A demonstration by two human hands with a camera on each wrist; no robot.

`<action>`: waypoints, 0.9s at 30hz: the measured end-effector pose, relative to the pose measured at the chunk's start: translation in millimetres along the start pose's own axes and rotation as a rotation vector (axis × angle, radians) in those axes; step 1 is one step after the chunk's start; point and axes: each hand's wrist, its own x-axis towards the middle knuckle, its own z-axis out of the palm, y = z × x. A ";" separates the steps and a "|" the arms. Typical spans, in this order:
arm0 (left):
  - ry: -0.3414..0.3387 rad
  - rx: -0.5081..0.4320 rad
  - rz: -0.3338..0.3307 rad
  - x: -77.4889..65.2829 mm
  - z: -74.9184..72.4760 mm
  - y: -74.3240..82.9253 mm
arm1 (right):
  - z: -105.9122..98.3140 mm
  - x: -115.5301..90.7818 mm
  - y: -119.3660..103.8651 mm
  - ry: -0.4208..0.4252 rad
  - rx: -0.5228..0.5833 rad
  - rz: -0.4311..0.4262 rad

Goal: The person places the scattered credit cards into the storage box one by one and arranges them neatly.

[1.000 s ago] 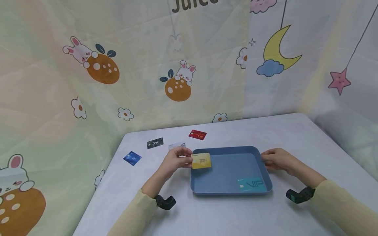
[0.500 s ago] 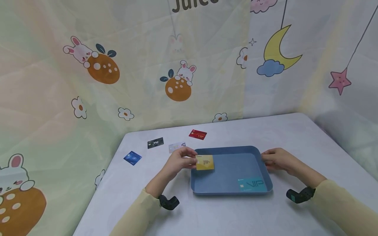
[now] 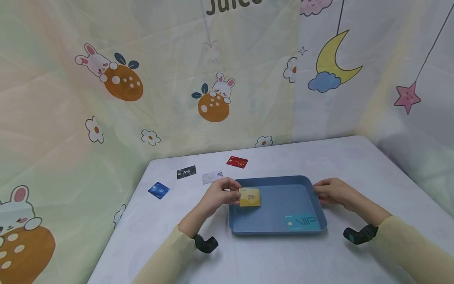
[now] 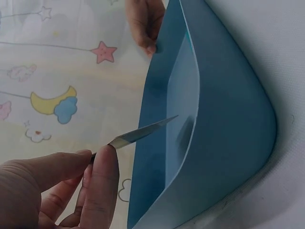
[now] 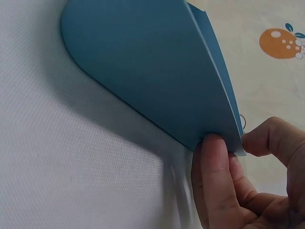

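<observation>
My left hand (image 3: 223,195) pinches a yellow card (image 3: 250,197) by its left edge, thumb against fingers. In the left wrist view the card (image 4: 145,131) is seen nearly edge-on, reaching over the rim of the blue tray (image 4: 228,109). My right hand (image 3: 335,191) is at the right side of the tray (image 3: 269,205). The right wrist view shows its thumb at the rim and fingertips (image 5: 215,150) against the outer wall, pinching the tray's side. Inside the tray, at the front right corner, lies a teal VIP card (image 3: 302,222).
Left of and behind the tray lie a blue card (image 3: 159,190), a black card (image 3: 186,172), a pale card (image 3: 212,177) and a red card (image 3: 237,161). A white cloth (image 3: 276,260) covers the table. Behind it hangs a printed curtain (image 3: 170,110).
My left hand has moved right and slightly toward me, bringing the yellow card further over the tray. The pale card is now more exposed. My right hand and the tray have stayed put.
</observation>
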 end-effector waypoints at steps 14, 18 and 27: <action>-0.025 -0.002 -0.012 5.8 14.3 0.1 | -0.1 -5.0 0.6 -0.006 0.017 -0.028; -0.028 0.004 -0.017 6.3 17.7 0.1 | -0.1 -5.3 0.5 -0.005 0.017 -0.026; -0.020 0.028 -0.011 8.8 21.5 -1.4 | 0.1 -4.9 0.5 0.000 0.013 -0.022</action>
